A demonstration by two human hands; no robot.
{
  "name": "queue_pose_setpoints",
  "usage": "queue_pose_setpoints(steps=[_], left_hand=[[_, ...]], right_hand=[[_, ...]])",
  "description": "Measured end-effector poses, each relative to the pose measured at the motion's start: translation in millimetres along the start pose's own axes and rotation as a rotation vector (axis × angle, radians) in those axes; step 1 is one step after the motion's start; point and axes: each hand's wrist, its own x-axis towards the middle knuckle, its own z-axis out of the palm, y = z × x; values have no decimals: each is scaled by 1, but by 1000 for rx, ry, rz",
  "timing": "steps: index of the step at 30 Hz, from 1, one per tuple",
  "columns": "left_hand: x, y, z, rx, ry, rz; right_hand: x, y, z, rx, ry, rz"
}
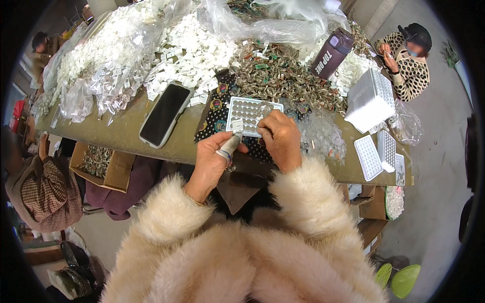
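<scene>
On my feed, a dull olive-brown worktop stretches across the upper half of the frame. At upper left I see a big heap of small white pieces, partly under clear plastic. A dark-screened phone lies left of centre, and a dark patterned cloth at the middle. A tangled pile of small metallic pieces covers upper centre, with clear plastic bits below right. Toward the right end I make out stacked white trays and a single pocketed tray.
</scene>
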Motion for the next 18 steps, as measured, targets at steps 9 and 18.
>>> queue_pose_setpoints(steps=[9, 18], left_hand=[[0, 3, 0, -62, -18, -27], [0, 3, 2, -45, 2, -24]], right_hand=[[3, -3, 0, 266, -88, 32], [4, 2, 5, 147, -125, -76]])
